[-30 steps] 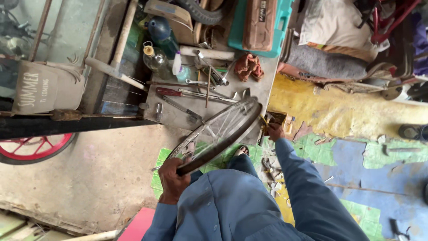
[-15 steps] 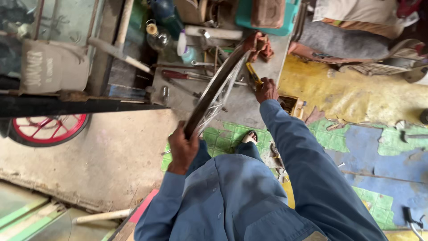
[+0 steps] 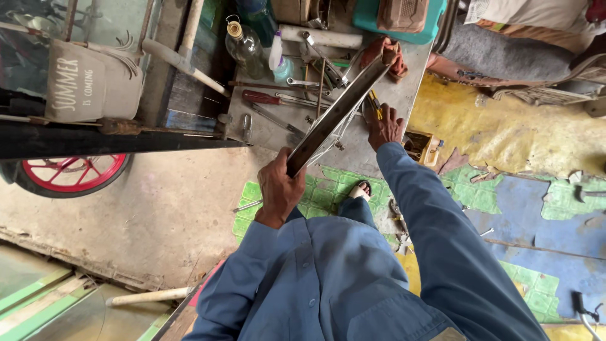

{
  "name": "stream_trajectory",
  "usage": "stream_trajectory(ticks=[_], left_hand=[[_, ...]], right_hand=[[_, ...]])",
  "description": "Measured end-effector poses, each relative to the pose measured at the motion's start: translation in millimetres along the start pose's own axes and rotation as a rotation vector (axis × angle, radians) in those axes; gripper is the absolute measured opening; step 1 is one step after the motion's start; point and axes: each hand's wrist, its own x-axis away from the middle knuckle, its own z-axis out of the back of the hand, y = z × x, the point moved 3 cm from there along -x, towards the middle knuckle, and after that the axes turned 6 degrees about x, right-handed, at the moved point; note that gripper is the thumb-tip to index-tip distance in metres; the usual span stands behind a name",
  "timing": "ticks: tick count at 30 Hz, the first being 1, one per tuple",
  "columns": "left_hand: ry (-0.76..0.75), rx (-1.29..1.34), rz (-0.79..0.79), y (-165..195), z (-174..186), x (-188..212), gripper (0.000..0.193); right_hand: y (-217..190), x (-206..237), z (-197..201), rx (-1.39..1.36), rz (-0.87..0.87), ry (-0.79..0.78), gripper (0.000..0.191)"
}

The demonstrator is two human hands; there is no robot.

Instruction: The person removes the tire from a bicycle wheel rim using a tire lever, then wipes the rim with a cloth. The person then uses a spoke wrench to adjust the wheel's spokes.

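**Wheel rim held edge-on over the bench**

Head view: the left hand (image 3: 279,189) is closed around the near end of the rim (image 3: 338,113), which slants up across the bench (image 3: 265,129). The right hand (image 3: 385,126) sits just right of the rim, fingers curled on a yellow-handled tool (image 3: 375,104). A screwdriver (image 3: 268,98) lies left of the rim.

Hidden and cut-off parts at the workbench

The wheel rim (image 3: 338,113) covers part of the right hand (image 3: 384,126), so its grip on the yellow-handled tool (image 3: 375,104) cannot be told; the red wheel (image 3: 66,173) sits half behind a dark bar (image 3: 113,142), and the teal tray (image 3: 404,25) runs off the top edge.
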Motion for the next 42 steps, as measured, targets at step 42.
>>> stream_trajectory(ticks=[42], left_hand=[[-0.226,0.586,0.498,117.7,-91.3,29.1,0.035]], right_hand=[[65.8,166.1,-52.5,-1.495,-0.868,0.185,0.031]])
